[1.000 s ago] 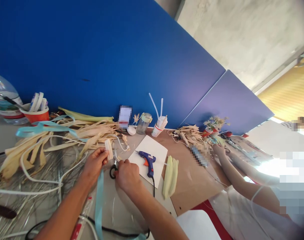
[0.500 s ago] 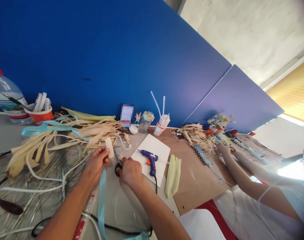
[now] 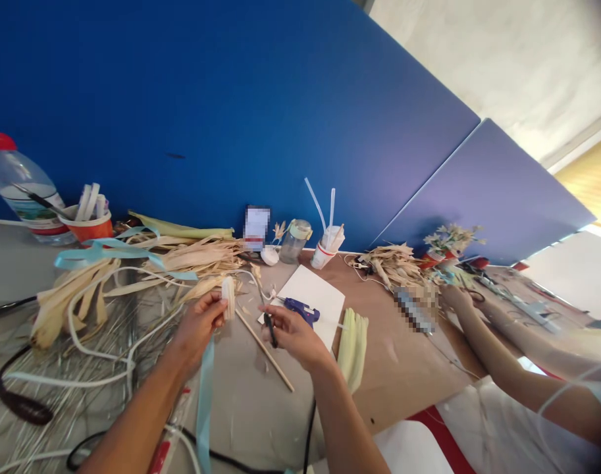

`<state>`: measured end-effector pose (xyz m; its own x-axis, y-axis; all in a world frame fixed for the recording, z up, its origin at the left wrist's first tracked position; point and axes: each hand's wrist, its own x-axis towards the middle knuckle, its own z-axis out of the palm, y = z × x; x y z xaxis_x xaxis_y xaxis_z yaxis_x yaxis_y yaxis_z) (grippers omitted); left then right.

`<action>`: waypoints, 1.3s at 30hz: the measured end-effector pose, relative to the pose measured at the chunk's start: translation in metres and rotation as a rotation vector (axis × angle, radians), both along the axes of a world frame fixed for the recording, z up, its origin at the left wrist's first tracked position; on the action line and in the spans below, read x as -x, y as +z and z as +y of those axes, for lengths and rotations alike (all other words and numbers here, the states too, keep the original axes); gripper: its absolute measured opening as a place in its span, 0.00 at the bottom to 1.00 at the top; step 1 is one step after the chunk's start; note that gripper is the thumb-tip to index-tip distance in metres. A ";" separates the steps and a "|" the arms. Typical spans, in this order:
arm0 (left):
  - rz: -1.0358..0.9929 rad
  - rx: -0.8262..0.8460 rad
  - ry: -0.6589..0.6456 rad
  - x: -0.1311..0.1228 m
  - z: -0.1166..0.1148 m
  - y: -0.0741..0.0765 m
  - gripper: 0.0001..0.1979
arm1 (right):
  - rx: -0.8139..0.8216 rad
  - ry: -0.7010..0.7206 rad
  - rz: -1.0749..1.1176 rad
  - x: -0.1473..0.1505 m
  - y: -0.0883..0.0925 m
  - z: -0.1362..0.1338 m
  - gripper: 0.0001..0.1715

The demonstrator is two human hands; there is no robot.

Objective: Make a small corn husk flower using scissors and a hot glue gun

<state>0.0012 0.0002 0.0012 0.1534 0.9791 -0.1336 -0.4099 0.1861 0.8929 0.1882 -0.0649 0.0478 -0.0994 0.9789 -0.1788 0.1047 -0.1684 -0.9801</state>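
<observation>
Between the fingertips of my left hand [image 3: 204, 322] is a short pale strip of corn husk [image 3: 228, 297], held upright. My right hand [image 3: 293, 332] grips black-handled scissors [image 3: 270, 330]; their blades point away and stand apart from the husk strip. A thin wooden stick [image 3: 264, 349] lies on the table between my hands. Just behind my right hand, a blue glue gun [image 3: 300, 309] rests on a white sheet [image 3: 324, 289], partly hidden by the hand. Light blue ribbon [image 3: 206, 401] hangs below my left wrist.
Dried husks [image 3: 201, 257], white cord and thin wires cover the left side. A water bottle [image 3: 26, 191], a red cup [image 3: 87, 224], a glass jar [image 3: 295, 240] and a cup with glue sticks [image 3: 324, 250] line the blue partition. Green husks [image 3: 353, 345] lie right; a co-worker's arms [image 3: 507, 336] reach in.
My right hand has moved right with the scissors, away from the husk strip, and now covers part of the glue gun. The wooden stick has come into view. The camera view has shifted slightly.
</observation>
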 end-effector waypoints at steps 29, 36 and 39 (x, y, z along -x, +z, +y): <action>-0.193 0.118 0.072 -0.004 -0.002 0.005 0.16 | -0.217 -0.015 -0.330 0.045 -0.036 0.001 0.18; -0.217 0.115 0.094 0.000 0.000 0.004 0.16 | -0.192 0.042 -0.325 0.044 -0.036 -0.001 0.17; -0.238 0.111 0.092 0.001 0.001 0.002 0.16 | -0.160 0.051 -0.319 0.045 -0.037 -0.001 0.17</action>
